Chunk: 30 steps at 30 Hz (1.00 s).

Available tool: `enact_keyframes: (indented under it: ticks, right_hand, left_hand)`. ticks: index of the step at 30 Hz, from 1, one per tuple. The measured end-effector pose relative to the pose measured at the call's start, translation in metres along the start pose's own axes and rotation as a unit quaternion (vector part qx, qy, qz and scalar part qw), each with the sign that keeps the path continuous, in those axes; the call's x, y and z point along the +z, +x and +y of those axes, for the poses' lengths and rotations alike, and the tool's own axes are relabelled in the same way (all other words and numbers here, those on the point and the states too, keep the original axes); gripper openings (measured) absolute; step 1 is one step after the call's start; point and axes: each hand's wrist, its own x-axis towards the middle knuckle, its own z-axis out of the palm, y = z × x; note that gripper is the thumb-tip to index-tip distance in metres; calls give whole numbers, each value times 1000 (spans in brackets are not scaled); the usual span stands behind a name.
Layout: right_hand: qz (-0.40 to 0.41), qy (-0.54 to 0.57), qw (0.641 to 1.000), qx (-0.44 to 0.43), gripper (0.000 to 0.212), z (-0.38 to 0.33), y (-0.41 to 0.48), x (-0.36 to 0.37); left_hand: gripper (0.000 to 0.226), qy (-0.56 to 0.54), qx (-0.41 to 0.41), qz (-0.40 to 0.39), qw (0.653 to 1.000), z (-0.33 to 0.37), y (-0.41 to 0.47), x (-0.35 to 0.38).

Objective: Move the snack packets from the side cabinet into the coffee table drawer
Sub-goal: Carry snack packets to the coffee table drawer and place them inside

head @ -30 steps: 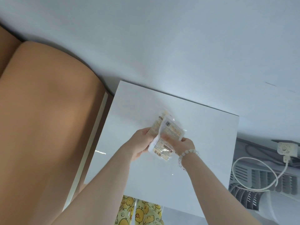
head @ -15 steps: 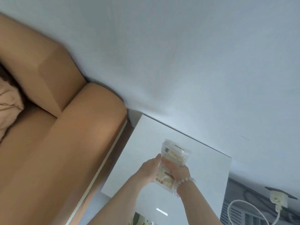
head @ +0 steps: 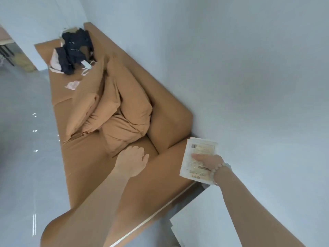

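Note:
My right hand (head: 209, 162), with a bead bracelet at the wrist, grips a stack of pale yellow snack packets (head: 198, 154) held upright in the air beside the sofa's armrest. My left hand (head: 132, 162) hangs empty over the sofa seat, its fingers loosely curled and apart. A corner of the white side cabinet top (head: 201, 218) shows at the lower right, under my right forearm. The coffee table and its drawer are out of view.
A tan sofa (head: 99, 175) runs along the white wall, with several tan cushions (head: 122, 120) piled on it. Dark clothes (head: 74, 50) and a small pink packet (head: 72, 85) lie at its far end. Glossy grey floor (head: 25, 157) spreads to the left.
My view has swung left from the side cabinet to the sofa. My left hand has let go of the packets, which my right hand alone has lifted off the cabinet top.

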Motion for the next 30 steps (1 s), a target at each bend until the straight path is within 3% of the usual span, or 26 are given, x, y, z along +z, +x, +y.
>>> enact_keyframes:
  ticks: [2,6,9,13,16,22,26,30]
  right_hand:
    - [-48,-56,997,-39,45,-26,-14,40]
    - [-141,-152,974,-90,29,-58,-63,126]
    - [-191,-238,945,-114,32,-56,-95,192]
    - [-266,-328,899,-117,60,-26,-140,274]
    - [-301,-388,861,-135,67,-11,-173,329]
    - [-365,-423,806,-194,59,12,-247,450]
    - [-373,-437,796,-190,59,46,-290,528]
    - [-386,-432,801,-151,53,91,-309,588]
  left_hand:
    - [38,-13,-61,34,997,-37,-24,-24]
    - [39,5,-177,83,981,-99,-87,-44]
    - [39,33,-253,74,964,-140,-137,-47]
    - [41,31,-339,55,939,-194,-207,-45]
    - [43,28,-393,48,918,-235,-254,-44]
    - [40,15,-466,96,880,-328,-340,-48]
    - [37,-2,-490,140,860,-392,-387,-42]
    - [35,-8,-496,132,858,-438,-423,-31]
